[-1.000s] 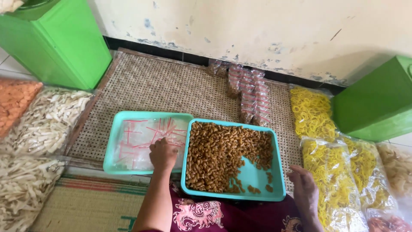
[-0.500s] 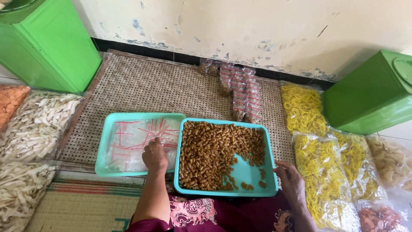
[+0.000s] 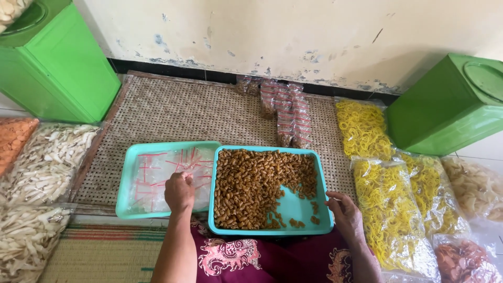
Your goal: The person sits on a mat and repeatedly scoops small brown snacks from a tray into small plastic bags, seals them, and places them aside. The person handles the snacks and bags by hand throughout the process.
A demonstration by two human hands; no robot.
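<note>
Two turquoise trays sit side by side on a woven mat in front of me. The left tray (image 3: pixel 126 178) holds a pile of small clear plastic bags (image 3: pixel 157 170) with red strips. My left hand (image 3: pixel 179 192) rests over those bags, fingers curled down onto them; whether it grips one is hidden. The right tray (image 3: pixel 325 220) is mostly filled with small brown snack pieces (image 3: pixel 251 183), with bare bottom at its near right. My right hand (image 3: pixel 343 212) lies at that tray's right rim, fingers loosely apart, holding nothing that I can see.
Filled small snack packets (image 3: pixel 285 112) lie in a row near the wall. Green tin boxes stand at far left (image 3: pixel 52 68) and far right (image 3: pixel 450 105). Big bags of yellow crackers (image 3: pixel 387 194) lie right; white crackers (image 3: pixel 42 167) and orange ones (image 3: pixel 13 139) lie left.
The view has shifted slightly. My left hand stays on the plastic bags in the left tray, and my right hand has come up to the right tray's rim.
</note>
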